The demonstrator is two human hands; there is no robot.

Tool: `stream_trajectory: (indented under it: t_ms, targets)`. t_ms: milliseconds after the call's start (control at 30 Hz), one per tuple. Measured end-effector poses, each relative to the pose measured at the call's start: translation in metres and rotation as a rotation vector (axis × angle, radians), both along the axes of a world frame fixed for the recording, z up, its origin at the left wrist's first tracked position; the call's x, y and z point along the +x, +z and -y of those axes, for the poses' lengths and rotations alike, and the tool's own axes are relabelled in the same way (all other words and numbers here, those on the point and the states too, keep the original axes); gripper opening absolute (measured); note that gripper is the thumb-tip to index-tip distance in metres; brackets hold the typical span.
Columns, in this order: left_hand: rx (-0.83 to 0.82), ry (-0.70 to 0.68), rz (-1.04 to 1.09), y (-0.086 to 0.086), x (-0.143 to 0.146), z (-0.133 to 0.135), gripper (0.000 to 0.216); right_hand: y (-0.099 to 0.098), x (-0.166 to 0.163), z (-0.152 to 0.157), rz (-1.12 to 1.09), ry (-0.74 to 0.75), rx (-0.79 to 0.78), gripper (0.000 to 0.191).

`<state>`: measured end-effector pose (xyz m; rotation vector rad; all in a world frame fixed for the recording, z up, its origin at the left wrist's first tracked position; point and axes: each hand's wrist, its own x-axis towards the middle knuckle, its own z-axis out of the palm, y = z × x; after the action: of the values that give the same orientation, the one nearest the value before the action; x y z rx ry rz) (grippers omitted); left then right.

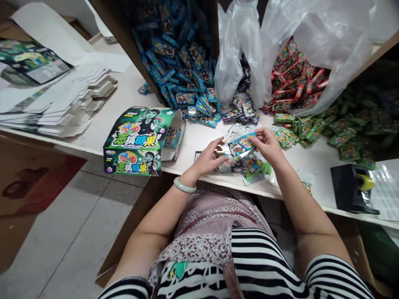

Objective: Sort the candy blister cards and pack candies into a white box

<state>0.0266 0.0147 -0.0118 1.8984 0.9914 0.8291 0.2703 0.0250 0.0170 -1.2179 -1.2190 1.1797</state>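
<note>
White worktable [131,89] runs before us, heaped with blue sachets [183,79], red ones [296,83] in a clear bag and green ones [339,128], a green carton [139,141] standing open at our left. We hold a small stack of sachets [240,145] just above the table edge; we judge them light, thin, limp and slick, best pinched by the edges. Our right hand [268,145] pinches the top packet's corner between thumb and forefinger; our left hand [208,158], wrist bent, steadies it with fingers loosely spread
</note>
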Motion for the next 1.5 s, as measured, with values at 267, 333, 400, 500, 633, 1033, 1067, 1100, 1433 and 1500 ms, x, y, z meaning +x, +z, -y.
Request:
stream_trajectory:
  t_ms: [267,333,400,500,633,1033,1067,1100,1433,1500]
  targets:
    - [-0.091,0.188,0.283,0.01,0.014,0.028,0.034,-0.01,-0.021,0.033,0.148,-0.089,0.268,0.029]
    - [0.051,0.232,0.262,0.011,0.013,0.034,0.027,-0.011,-0.025,0.042,0.103,-0.119,0.304,0.026]
    - [0.2,0.259,0.195,0.012,0.011,0.04,0.022,-0.01,-0.028,0.049,0.053,-0.102,0.289,0.028]
    - [0.29,0.257,0.119,0.012,0.011,0.048,0.024,-0.007,-0.031,0.055,-0.008,-0.055,0.187,0.033]
    - [0.05,0.16,0.275,0.005,0.014,0.051,0.042,-0.008,-0.034,0.057,-0.049,-0.053,0.219,0.035]
    - [-0.043,0.31,0.384,-0.007,0.015,0.06,0.059,0.0,-0.035,0.071,0.396,-0.058,0.501,0.028]
    - [-0.028,0.316,0.379,-0.007,0.015,0.061,0.058,-0.001,-0.035,0.071,0.415,-0.048,0.509,0.03]
    - [-0.02,0.323,0.38,-0.007,0.015,0.062,0.058,-0.002,-0.037,0.072,0.432,-0.043,0.511,0.031]
    - [-0.076,0.374,0.405,-0.003,0.021,0.069,0.06,-0.022,-0.064,0.075,0.003,-0.173,0.278,0.036]
    - [0.004,0.414,0.351,-0.001,0.02,0.07,0.056,-0.024,-0.063,0.073,-0.053,-0.176,0.252,0.036]
